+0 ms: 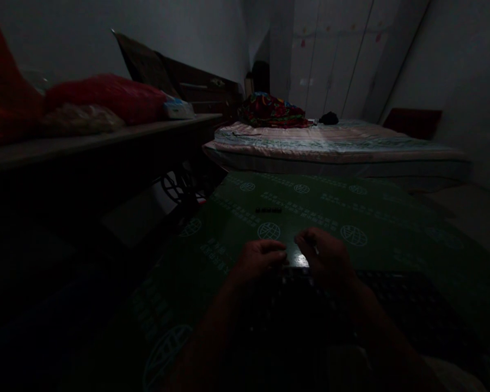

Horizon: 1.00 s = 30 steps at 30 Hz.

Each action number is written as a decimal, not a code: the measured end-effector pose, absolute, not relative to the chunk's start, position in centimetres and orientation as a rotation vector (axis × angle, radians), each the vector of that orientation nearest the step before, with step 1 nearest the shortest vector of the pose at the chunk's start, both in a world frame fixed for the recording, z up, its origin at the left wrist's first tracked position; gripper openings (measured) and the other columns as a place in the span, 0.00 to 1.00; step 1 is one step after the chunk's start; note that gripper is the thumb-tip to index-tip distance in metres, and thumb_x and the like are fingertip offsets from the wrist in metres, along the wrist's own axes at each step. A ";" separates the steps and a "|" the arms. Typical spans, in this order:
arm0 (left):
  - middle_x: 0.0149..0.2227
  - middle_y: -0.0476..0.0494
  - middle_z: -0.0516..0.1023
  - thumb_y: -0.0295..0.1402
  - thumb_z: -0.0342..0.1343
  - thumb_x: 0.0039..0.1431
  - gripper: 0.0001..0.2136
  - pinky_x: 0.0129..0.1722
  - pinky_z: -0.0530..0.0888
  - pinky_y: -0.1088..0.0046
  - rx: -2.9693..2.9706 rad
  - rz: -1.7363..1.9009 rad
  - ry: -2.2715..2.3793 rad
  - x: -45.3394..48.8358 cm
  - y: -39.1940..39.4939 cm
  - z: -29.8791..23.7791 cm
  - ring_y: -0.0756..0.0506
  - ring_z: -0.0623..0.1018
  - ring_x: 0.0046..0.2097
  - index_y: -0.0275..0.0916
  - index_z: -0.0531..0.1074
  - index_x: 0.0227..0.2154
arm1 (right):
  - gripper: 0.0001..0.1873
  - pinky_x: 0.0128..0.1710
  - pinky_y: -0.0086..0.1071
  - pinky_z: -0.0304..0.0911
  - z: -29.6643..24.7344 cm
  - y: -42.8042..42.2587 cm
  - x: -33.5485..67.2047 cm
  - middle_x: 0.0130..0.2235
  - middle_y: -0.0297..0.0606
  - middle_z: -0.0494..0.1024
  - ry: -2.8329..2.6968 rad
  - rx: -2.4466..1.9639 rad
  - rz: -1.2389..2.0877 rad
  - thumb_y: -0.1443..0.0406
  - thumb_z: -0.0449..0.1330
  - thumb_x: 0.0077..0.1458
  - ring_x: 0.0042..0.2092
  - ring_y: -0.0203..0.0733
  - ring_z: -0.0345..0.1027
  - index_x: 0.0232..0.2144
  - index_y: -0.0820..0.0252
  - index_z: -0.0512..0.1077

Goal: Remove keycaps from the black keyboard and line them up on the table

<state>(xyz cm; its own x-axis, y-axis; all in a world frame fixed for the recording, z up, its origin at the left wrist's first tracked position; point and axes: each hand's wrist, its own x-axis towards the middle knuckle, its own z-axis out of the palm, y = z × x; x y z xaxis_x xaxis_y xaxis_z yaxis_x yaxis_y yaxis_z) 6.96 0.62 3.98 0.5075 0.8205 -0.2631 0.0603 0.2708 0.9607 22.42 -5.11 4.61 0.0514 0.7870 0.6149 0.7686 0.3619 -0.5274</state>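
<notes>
A pale wardrobe (330, 71) is standing at the back of the dim room, and a bed (338, 144) with a striped, flowered cover is stretching across in front of it. A green tabletop (310, 201), printed with pale globe emblems and lettering, is filling the space nearer the person. Along the left wall a long counter (147, 132) is running toward the bed. A bright patterned blanket (271, 110) is lying heaped on the bed, and a red bag (110, 95) is resting on the counter. A dark keyboard (400, 288) is lying on the near part of the tabletop, partly hidden beneath the person's forearms; its keys are barely showing. A small box (179, 109) is sitting beside the red bag.

The person's 2 hands are facing each other around the keyboard's far edge, with a patch of glare shining between them. The left hand (259, 258) is curling, its thumb and fingers standing narrowly apart; the right hand (324, 251) is bending its fingertips close together. Whether either is holding anything, I cannot tell. Beyond them, 1 short row of small dark pieces (268, 210) is lying on the tabletop, apart from both hands.
</notes>
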 end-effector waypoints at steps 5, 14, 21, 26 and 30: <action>0.24 0.47 0.77 0.31 0.60 0.40 0.07 0.26 0.69 0.77 1.211 0.708 0.921 6.9 0.6 4.2 0.51 0.74 0.24 0.34 0.73 0.25 | 0.10 0.27 0.25 0.56 4.3 -5.2 22.0 0.28 0.38 0.75 -1.882 -1.416 0.247 0.67 0.49 0.55 0.27 0.35 0.67 0.32 0.59 0.71; 0.18 0.52 0.73 0.28 0.63 0.35 0.09 0.21 0.66 0.80 1.099 0.747 0.871 6.8 0.5 4.2 0.53 0.72 0.19 0.34 0.69 0.22 | 0.08 0.23 0.24 0.55 4.1 -5.3 21.8 0.25 0.35 0.77 -1.862 -1.443 0.344 0.65 0.55 0.51 0.24 0.34 0.67 0.32 0.57 0.73; 0.17 0.53 0.71 0.29 0.64 0.35 0.11 0.20 0.66 0.80 1.115 0.702 0.729 6.3 0.8 3.9 0.53 0.71 0.19 0.34 0.67 0.21 | 0.08 0.23 0.25 0.55 4.8 -5.7 21.5 0.25 0.35 0.77 -1.897 -1.477 0.330 0.66 0.55 0.50 0.23 0.34 0.67 0.33 0.58 0.73; 0.18 0.52 0.72 0.32 0.64 0.36 0.10 0.21 0.66 0.79 1.236 0.676 0.753 5.9 0.5 4.5 0.53 0.71 0.20 0.34 0.69 0.21 | 0.09 0.23 0.25 0.56 4.9 -6.0 21.2 0.25 0.35 0.76 -1.934 -1.485 0.343 0.65 0.55 0.49 0.23 0.34 0.67 0.33 0.58 0.73; 0.20 0.50 0.73 0.36 0.61 0.40 0.10 0.22 0.65 0.79 1.345 0.761 0.837 5.3 1.3 4.5 0.53 0.71 0.21 0.34 0.70 0.23 | 0.09 0.23 0.24 0.56 5.0 -5.5 21.6 0.23 0.34 0.75 -1.884 -1.512 0.354 0.63 0.55 0.50 0.22 0.33 0.65 0.32 0.59 0.73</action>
